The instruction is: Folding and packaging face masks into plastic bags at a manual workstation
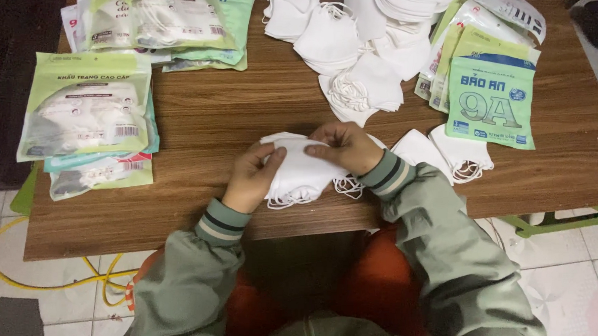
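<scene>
Both hands are busy with a small stack of white face masks (299, 171), held just above the near edge of the wooden table (247, 112). The left hand (253, 178) curls around the stack's left end, thumb on top and fingers tucked beneath, so it is pinching the masks rather than lying flat. The right hand (343, 146) comes over the top from the far side, fingers pressed together and laid along the upper edge of the stack, thumb hidden behind it. Thin ear loops (347, 186) dangle from the stack's right end, just under the right wrist. Just to the right of the stack, two more white masks (447, 153) lie flat on the table, well clear of the hands. Beyond the stack, toward the far edge, a loose heap of white masks (358, 49) spreads out. To the right of that heap and farther from the stack sits a pile of green printed pouches (487, 92), apparently flat and unfilled. Left of the stack, a pile of filled packets (86, 108) with green tops lies near the table's left edge, and another such pile (164, 21) lies beyond it at the far left corner. Below the table's left end, a yellow cable (45, 281) loops over the tiled floor (576, 281).
</scene>
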